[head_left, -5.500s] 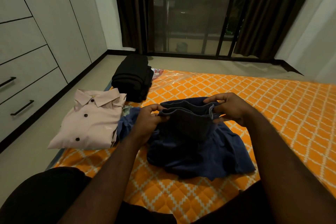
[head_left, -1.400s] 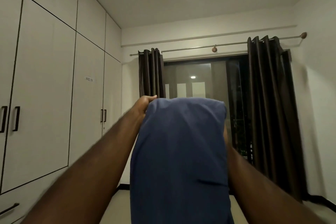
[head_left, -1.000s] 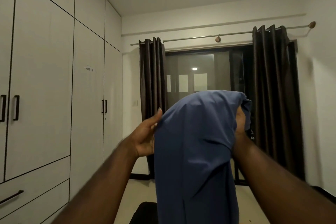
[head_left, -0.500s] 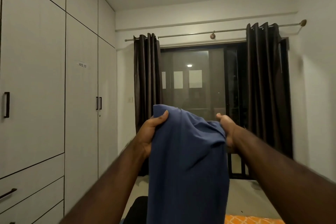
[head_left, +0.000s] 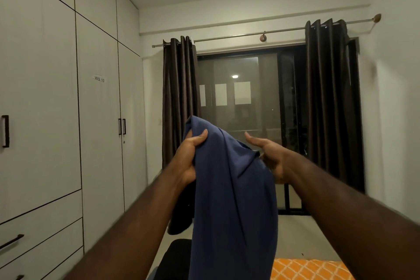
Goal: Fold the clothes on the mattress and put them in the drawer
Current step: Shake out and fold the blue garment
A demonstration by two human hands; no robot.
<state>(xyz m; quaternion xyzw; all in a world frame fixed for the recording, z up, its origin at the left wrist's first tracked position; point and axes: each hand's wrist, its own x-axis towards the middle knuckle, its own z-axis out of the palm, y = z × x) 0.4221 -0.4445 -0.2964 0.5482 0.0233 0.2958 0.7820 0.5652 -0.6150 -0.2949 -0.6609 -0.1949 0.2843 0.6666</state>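
White wardrobe [head_left: 45, 98] fills the frame's left, drawers [head_left: 45, 232] at lower left. A blue garment [head_left: 231, 211] hangs centre, above the orange mattress [head_left: 306, 268] corner, lower right. Left hand [head_left: 188, 159] grips its top; right hand [head_left: 271, 159], thumb lifted, fingers hidden behind cloth, grip unclear. Pinching matching corners should let it hang flat.

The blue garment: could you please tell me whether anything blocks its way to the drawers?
Nothing visible does: no object shows between the garment, gripped by the left hand, and the shut drawers.
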